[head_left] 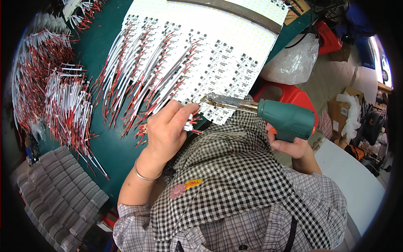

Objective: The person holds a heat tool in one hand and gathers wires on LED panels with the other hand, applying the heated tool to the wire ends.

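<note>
My left hand (pixel 164 131) is closed round a small bunch of red and white wires (pixel 191 124), with thumb and finger pinched at the near edge of a white circuit board sheet (pixel 247 42). My right hand (pixel 289 145) grips a green soldering gun (pixel 285 117) by its handle. The gun's metal tip points left and sits by the board's lower edge, close to my left fingertips. Whether the tip touches a pad cannot be made out. Rows of red and white wires (pixel 138 75) stand attached along the left part of the sheet; bare pads show on its right part.
Large heaps of cut red and white wires (pixel 69 105) lie on the green table (pixel 98 50) at the left. A dark metal bar (pixel 235 11) lies across the sheet. Grey ribbed stacks (pixel 63 193) stand lower left. A plastic bag (pixel 294 61) and red stool (pixel 289 94) are at the right.
</note>
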Motion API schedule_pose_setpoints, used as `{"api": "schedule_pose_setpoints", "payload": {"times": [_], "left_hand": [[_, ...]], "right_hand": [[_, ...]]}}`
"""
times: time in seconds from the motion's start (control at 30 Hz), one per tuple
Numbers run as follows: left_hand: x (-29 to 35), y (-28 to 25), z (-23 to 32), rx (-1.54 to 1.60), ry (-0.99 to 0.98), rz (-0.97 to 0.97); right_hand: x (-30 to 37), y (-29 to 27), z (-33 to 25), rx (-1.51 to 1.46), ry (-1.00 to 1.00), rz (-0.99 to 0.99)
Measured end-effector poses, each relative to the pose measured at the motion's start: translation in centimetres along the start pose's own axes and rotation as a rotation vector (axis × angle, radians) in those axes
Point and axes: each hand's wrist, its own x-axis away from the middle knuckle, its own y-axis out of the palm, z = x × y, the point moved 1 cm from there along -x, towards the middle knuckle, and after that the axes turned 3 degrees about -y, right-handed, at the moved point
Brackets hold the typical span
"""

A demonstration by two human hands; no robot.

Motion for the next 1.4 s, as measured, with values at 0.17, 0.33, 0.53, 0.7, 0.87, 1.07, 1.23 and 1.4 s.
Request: {"api": "schedule_pose_setpoints", "payload": {"times": [0.17,0.33,0.53,0.7,0.87,1.07,1.23,1.4], "left_hand": [[0.1,0.2,-0.2,-0.012,0.021,0.011],[-0.1,0.3,-0.1,0.007,0.028,0.06],[-0.1,0.0,0.0,0.009,0.009,0.002],[0.2,0.3,0.0,-0.029,0.031,0.022],[0.3,0.1,0.1,-0.051,0.038,0.017],[0.2,0.0,0.4,-0.08,0.041,-0.007],[-0.6,-1.0,0.6,-0.074,0.078,0.026],[-0.7,-1.4,1.8,0.217,-0.134,0.177]], "right_hand": [[-0.1,0.1,-0.3,0.003,0.016,0.006],[-0.3,0.2,0.1,0.066,-0.084,-0.021],[-0.3,0.2,0.0,0.12,-0.046,-0.008],[-0.5,0.2,0.1,0.28,-0.156,-0.062],[0.2,0.1,-0.6,-0.152,0.007,0.097],[-0.6,-0.6,-0.1,-0.218,-0.124,0.064],[-0.9,-0.3,-0.3,-0.223,-0.152,0.077],[-1.2,-0.4,-0.4,-0.223,-0.13,0.082]]}}
